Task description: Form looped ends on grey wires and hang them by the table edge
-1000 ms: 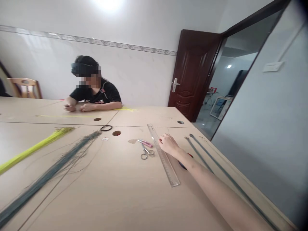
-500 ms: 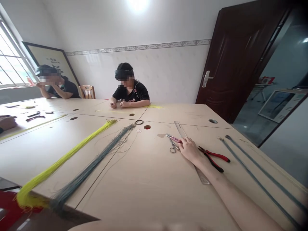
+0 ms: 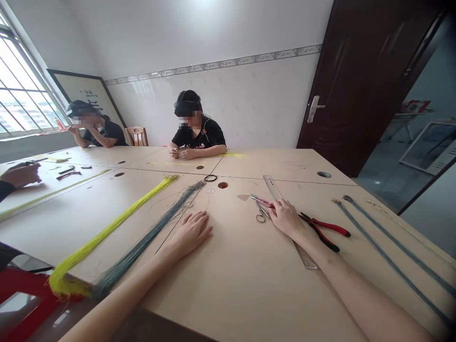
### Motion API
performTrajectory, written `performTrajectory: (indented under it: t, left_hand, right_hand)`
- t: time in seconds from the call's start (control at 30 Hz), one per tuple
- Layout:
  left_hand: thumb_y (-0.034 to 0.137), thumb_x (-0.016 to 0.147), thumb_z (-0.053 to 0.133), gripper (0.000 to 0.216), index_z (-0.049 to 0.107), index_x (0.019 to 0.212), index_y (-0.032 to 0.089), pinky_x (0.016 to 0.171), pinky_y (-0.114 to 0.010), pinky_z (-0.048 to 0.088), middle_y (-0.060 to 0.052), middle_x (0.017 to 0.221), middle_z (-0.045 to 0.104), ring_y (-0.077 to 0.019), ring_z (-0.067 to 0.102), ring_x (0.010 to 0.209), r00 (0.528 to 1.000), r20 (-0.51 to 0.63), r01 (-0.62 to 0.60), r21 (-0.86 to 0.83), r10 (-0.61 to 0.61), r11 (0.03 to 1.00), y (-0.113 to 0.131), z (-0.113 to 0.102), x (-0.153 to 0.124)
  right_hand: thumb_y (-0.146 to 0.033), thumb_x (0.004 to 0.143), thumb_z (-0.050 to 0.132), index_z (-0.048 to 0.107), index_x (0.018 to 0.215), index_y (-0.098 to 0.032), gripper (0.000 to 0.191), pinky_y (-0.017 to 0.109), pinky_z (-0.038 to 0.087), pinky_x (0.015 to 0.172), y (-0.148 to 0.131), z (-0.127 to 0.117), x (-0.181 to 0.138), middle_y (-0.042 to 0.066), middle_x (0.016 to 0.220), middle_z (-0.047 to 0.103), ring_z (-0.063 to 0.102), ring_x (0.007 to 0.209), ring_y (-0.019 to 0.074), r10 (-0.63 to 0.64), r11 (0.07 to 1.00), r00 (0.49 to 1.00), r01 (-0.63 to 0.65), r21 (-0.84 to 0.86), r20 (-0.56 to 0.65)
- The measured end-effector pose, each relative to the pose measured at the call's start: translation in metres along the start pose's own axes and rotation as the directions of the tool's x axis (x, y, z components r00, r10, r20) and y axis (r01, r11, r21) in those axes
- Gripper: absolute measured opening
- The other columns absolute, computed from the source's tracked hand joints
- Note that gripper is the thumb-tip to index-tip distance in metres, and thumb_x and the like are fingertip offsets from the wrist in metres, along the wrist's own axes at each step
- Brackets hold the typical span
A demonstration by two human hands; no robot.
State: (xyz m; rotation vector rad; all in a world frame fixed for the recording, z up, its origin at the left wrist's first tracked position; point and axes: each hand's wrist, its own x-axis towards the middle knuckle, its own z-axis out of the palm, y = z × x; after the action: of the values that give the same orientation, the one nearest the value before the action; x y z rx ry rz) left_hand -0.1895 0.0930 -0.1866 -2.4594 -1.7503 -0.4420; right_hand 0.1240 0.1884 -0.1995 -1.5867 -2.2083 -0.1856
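My left hand lies flat on the table, fingers stretched out, just right of a long bundle of grey-blue wires. Beside that bundle runs a yellow wire bundle. My right hand rests on a clear ruler, its fingertips touching the pink-handled tool next to small scissors. Whether the fingers grip the pink tool is unclear. Red-handled pliers lie just right of this hand.
Two grey-blue cords lie along the right table edge. A black ring and cable holes sit mid-table. Two people sit at the far side, another person's hand shows at left. A dark door stands open at right.
The view swung left and settled. My left hand came into view and now lies flat by the grey-blue wires. My right hand moved from the ruler toward the pink tool.
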Motion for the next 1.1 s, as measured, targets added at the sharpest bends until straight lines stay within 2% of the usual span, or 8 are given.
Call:
performTrajectory:
  t: [0.13,0.23,0.37,0.5,0.63,0.8,1.0,1.1]
  left_hand:
    - [0.041,0.092,0.036,0.042,0.048,0.125,0.017,0.11,-0.053,0.017,-0.012,0.134,0.048,-0.0271,0.033,0.131,0.993,0.066,-0.092,-0.018,0.093,0.996,0.038,-0.005,-0.014]
    - [0.04,0.092,0.036,0.043,0.046,0.127,0.016,0.11,-0.055,0.009,-0.012,0.135,0.047,-0.0286,0.028,0.134,0.984,0.095,-0.148,-0.031,0.15,0.989,0.067,-0.01,-0.025]
    - [0.043,0.09,0.041,0.048,0.042,0.13,0.017,0.109,-0.056,0.015,-0.011,0.139,0.043,-0.0286,0.03,0.134,0.954,0.155,-0.25,-0.062,0.257,0.966,0.102,-0.017,-0.04]
    - [0.05,0.088,0.041,0.056,0.037,0.133,0.017,0.108,-0.053,0.024,-0.009,0.142,0.039,-0.0279,0.032,0.133,0.902,0.2,-0.369,-0.102,0.383,0.924,0.127,-0.022,-0.059]
    - [0.055,0.087,0.04,0.064,0.037,0.134,0.012,0.104,-0.049,0.031,-0.013,0.14,0.042,-0.0295,0.038,0.129,0.863,0.147,-0.472,-0.108,0.484,0.875,0.136,-0.017,-0.072]
    - [0.055,0.087,0.041,0.064,0.037,0.133,0.01,0.102,-0.048,0.035,-0.015,0.138,0.044,-0.0303,0.041,0.127,0.862,0.095,-0.493,-0.074,0.498,0.867,0.137,-0.01,-0.076]
    - [0.055,0.088,0.036,0.064,0.039,0.131,0.009,0.097,-0.048,0.04,-0.014,0.139,0.042,-0.0308,0.042,0.126,0.851,0.123,-0.511,-0.023,0.51,0.859,0.137,-0.008,-0.075]
    - [0.056,0.087,0.037,0.062,0.044,0.128,0.01,0.098,-0.044,0.041,-0.013,0.137,0.044,-0.0291,0.044,0.125,0.855,0.077,-0.513,-0.018,0.513,0.858,0.136,-0.006,-0.076]
  right_hand:
    - [-0.031,0.09,0.051,0.058,0.103,-0.015,0.022,0.04,0.048,0.084,0.0,0.0,0.0,0.006,0.106,0.06,0.058,0.096,0.0185,0.006,1.0,1.0,-0.006,0.008,0.003]
    - [-0.031,0.089,0.051,0.058,0.104,-0.015,0.023,0.041,0.047,0.085,0.0,0.001,0.0,0.007,0.107,0.059,0.057,0.097,0.0191,0.011,1.0,1.0,-0.011,0.015,0.008]
    - [-0.031,0.089,0.051,0.058,0.104,-0.015,0.023,0.041,0.047,0.085,0.001,0.0,0.0,0.007,0.107,0.059,0.057,0.098,0.0192,0.021,0.999,1.0,-0.021,0.032,0.014]
    - [-0.031,0.09,0.05,0.057,0.106,-0.015,0.024,0.042,0.045,0.087,-0.002,-0.01,-0.002,0.007,0.109,0.058,0.056,0.1,0.0199,0.018,0.997,1.0,-0.018,0.073,0.002]
    - [-0.028,0.091,0.049,0.057,0.106,-0.016,0.022,0.042,0.044,0.09,-0.03,-0.026,-0.008,0.007,0.113,0.057,0.054,0.104,0.0199,-0.092,0.983,0.996,0.089,0.16,0.015]
    - [-0.026,0.09,0.051,0.061,0.091,-0.013,0.016,0.036,0.049,0.08,-0.087,-0.04,-0.022,0.004,0.096,0.063,0.06,0.09,0.0155,-0.314,0.925,0.934,0.261,0.278,0.17]
    - [-0.026,0.09,0.051,0.061,0.092,-0.014,0.016,0.034,0.051,0.078,-0.118,-0.041,-0.029,0.005,0.098,0.062,0.06,0.088,0.0149,-0.283,0.952,0.913,0.23,0.204,0.292]
    - [-0.027,0.089,0.052,0.061,0.095,-0.014,0.017,0.035,0.051,0.078,-0.124,-0.039,-0.027,0.006,0.099,0.062,0.06,0.088,0.0154,-0.247,0.967,0.91,0.212,0.139,0.334]
